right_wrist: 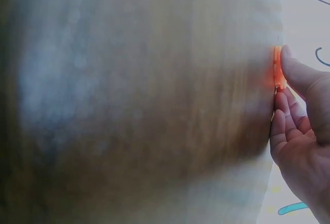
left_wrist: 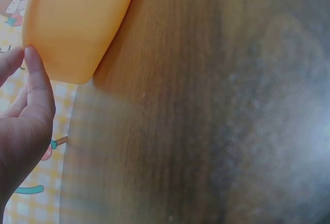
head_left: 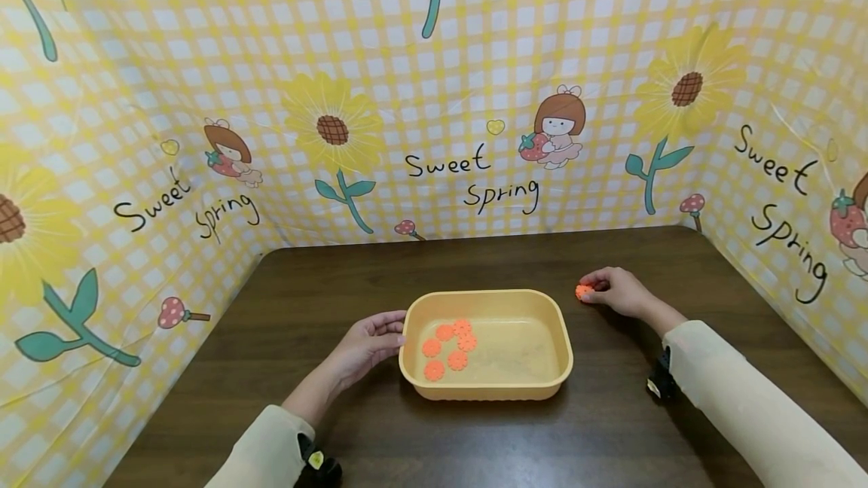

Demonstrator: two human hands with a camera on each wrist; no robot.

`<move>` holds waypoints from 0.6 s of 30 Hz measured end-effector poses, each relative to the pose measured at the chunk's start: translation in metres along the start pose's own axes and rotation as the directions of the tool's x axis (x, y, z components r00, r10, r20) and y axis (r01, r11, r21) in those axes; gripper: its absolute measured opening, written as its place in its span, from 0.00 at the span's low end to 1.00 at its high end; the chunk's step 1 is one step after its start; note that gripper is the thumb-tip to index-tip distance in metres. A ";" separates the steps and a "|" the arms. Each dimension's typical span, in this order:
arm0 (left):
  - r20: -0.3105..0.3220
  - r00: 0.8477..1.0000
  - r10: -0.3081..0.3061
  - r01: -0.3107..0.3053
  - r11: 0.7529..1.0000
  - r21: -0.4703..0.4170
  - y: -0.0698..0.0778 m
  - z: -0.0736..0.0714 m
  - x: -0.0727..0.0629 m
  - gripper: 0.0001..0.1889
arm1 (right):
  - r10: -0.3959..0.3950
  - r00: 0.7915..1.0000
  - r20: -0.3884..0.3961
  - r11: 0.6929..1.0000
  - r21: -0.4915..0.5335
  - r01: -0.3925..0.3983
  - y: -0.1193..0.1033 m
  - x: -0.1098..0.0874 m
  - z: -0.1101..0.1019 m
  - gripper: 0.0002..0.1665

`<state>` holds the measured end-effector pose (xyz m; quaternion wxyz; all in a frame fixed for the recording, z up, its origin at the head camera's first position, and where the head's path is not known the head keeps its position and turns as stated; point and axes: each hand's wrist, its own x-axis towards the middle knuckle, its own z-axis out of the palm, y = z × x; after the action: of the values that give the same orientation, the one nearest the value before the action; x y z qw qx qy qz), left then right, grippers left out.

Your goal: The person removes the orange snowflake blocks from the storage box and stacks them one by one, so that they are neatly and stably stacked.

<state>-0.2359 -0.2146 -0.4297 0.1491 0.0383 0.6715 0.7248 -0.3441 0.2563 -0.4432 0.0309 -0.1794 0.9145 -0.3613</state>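
Observation:
A yellow, rounded rectangular plastic basin stands on the table, with several flat orange flower-shaped pieces lying in its left half. At the basin's left end, my left hand touches the rim from outside with its thumb and fingertips, the fingers fairly straight. The left wrist view shows these fingertips against the basin's wall. To the right of the basin, my right hand pinches an orange flower-shaped piece between thumb and fingers. In the right wrist view this piece appears edge-on.
The dark wooden table reaches back to a yellow checked cloth that hangs behind and along both sides, printed with flowers and lettering. Dark wrist straps with small devices sit at the sleeves.

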 end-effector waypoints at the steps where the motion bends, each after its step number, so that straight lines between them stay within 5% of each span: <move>1: 0.001 1.000 0.001 -0.001 1.000 -0.002 0.000 0.000 0.000 0.30 | 0.002 1.000 0.002 1.000 -0.002 -0.002 0.000 0.000 0.000 0.21; 18: -0.002 1.000 -0.004 0.004 1.000 -0.008 0.000 0.001 0.000 0.29 | -0.004 1.000 0.018 1.000 -0.006 0.004 0.000 -0.001 -0.001 0.22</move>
<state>-0.2356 -0.2140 -0.4293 0.1499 0.0359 0.6689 0.7272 -0.3436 0.2574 -0.4423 0.0379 -0.1846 0.9149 -0.3570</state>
